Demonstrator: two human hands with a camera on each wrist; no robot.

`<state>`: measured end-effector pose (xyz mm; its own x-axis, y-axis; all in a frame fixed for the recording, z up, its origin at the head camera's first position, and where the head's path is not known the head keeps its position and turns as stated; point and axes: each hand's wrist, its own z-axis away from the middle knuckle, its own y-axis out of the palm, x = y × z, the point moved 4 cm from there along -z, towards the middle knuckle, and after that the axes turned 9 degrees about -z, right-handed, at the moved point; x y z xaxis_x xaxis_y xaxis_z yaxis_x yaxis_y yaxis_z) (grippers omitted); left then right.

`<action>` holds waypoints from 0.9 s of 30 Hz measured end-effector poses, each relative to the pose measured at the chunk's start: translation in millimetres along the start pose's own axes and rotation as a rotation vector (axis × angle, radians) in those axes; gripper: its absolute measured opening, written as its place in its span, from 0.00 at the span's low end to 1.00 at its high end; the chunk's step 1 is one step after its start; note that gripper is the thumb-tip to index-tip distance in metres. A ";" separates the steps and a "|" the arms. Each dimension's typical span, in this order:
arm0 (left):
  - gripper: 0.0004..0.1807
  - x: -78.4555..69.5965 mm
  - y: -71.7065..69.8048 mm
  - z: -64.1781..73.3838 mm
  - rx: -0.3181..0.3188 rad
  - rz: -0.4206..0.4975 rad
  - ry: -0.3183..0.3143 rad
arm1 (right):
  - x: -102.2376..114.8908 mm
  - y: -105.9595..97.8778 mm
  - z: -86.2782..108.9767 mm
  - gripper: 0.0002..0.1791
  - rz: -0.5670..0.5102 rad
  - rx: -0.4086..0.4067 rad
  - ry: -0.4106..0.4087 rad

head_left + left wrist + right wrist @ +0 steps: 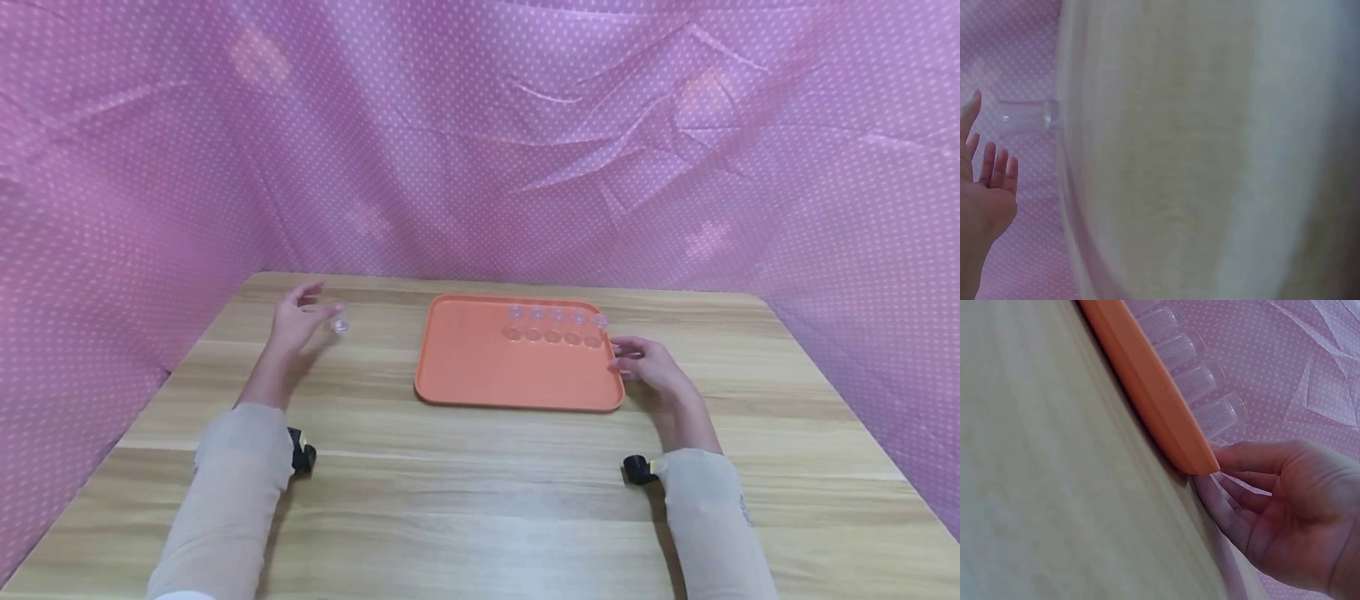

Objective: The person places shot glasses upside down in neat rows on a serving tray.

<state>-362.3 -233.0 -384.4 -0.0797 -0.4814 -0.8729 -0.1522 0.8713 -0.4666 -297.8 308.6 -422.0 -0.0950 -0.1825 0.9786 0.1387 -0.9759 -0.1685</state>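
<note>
On the left part of the table stands a small clear cup [341, 326]. Beside it is my left hand [296, 321], its fingers spread; in the left wrist view a gap shows between the fingers and the cup [1025, 117]. My right hand [649, 364] grips the right edge of an orange tray [480, 367]. The right wrist view shows the thumb on the tray's rim [1207, 464] and fingers beneath it. A row of several clear cups [558, 325] stands on the tray's far right part.
All this is on a light wood table [487, 500]. Pink dotted cloth [480, 150] hangs behind the table and along both sides. A small black camera sits at each wrist, one at the left cuff [302, 454], one at the right [637, 470].
</note>
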 end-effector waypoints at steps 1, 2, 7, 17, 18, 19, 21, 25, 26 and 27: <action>0.37 3.3 0.6 0.1 0.015 0.010 -0.011 | -0.3 0.1 -0.3 0.29 0.000 0.003 -0.001; 0.37 6.1 1.1 0.0 0.028 0.020 -0.022 | -0.4 0.3 -0.5 0.28 0.000 0.002 0.000; 0.38 14.0 3.5 -0.6 0.075 0.054 -0.061 | 1.6 1.0 0.4 0.29 0.015 0.007 -0.019; 0.36 32.2 10.9 -3.2 0.168 0.062 -0.080 | 1.9 0.4 2.4 0.30 0.019 0.019 -0.003; 0.35 33.1 11.3 -3.4 0.167 0.041 -0.063 | 1.8 0.3 2.5 0.30 0.020 0.021 -0.002; 0.33 33.3 11.3 -3.7 0.162 0.008 -0.039 | 2.0 0.3 2.6 0.30 0.021 0.022 0.000; 0.31 33.5 11.7 -3.3 0.155 -0.032 -0.006 | 2.4 0.5 2.7 0.29 0.023 0.024 -0.004; 0.29 37.3 13.9 -5.7 0.152 -0.085 0.021 | 1.6 0.1 2.3 0.28 0.025 0.020 0.002; 0.29 38.3 14.5 -6.5 0.156 -0.091 0.017 | 1.4 -0.1 2.3 0.28 0.026 0.018 0.002; 0.30 39.2 15.1 -7.5 0.160 -0.099 0.014 | 1.2 -0.5 2.3 0.28 0.031 0.019 0.001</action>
<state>-375.1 -239.4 -424.6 -0.0857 -0.5662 -0.8198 -0.0010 0.8229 -0.5682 -295.7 309.1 -420.4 -0.0911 -0.2129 0.9728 0.1603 -0.9673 -0.1967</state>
